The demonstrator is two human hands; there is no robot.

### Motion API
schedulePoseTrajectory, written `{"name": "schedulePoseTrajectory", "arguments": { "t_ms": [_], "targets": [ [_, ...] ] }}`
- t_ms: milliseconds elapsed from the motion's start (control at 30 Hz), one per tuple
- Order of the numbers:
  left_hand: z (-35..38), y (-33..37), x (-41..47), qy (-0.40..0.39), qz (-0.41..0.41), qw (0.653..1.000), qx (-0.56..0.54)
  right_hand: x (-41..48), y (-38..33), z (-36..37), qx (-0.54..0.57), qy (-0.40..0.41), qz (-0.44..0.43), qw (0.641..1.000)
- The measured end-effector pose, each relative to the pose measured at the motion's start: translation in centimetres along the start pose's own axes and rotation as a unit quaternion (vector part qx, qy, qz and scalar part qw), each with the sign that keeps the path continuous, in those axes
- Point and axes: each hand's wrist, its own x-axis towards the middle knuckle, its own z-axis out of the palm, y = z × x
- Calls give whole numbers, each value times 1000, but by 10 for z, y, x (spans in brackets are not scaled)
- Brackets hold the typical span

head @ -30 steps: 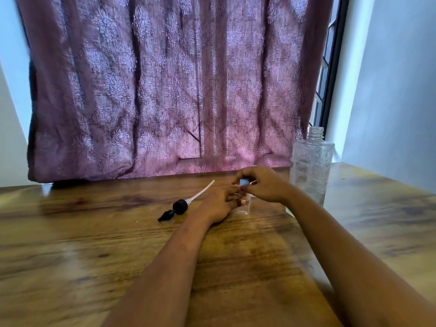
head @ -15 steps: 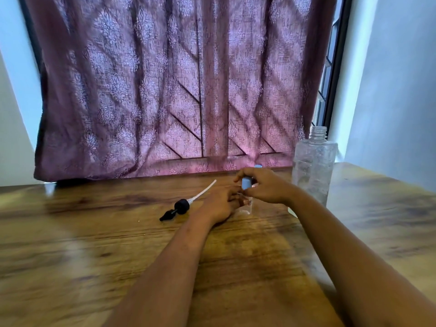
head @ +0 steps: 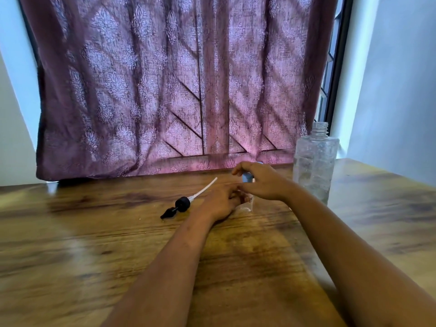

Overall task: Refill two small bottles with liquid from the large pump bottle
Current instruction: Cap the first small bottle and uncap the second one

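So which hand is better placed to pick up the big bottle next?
Likely the right hand: the open large bottle stands just to its right, while the left hand grips the small bottle low, steadying it.

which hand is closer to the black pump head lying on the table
Left. The left hand grips the small bottle just right of the pump head; the right hand pinches its cap, farther right.
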Motion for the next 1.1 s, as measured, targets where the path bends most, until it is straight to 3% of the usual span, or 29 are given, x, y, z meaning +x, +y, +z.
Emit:
{"name": "schedulePoseTrajectory", "arguments": {
  "t_ms": [200,333,433,600,700,867,1000,1100],
  "targets": [
    [1,-1,0,-9,-18,1000,-23,2,8,6,-137,47,39,989],
    [-1,2,-1,-9,-9,1000,-5,0,3,-2,-25,-14,6,1000],
    [-2,5,-4,-9,-1,1000,-6,0,5,-1,-2,3,-2,1000],
    [1,3,-3,-12,-4,1000,-18,3,16,7,-152,21,27,988],
    [1,6,-3,-13,-14,1000,-16,3,16,1,-106,40,-6,993],
    [0,7,-4,-5,-30,1000,7,1,8,-16,102,183,-27,977],
    [-2,8,-6,29,-39,996,76,2,18,-12,78,203,41,975],
    [-5,8,-8,68,-41,984,159,1,30,3,-46,133,119,983]
  ]
}}
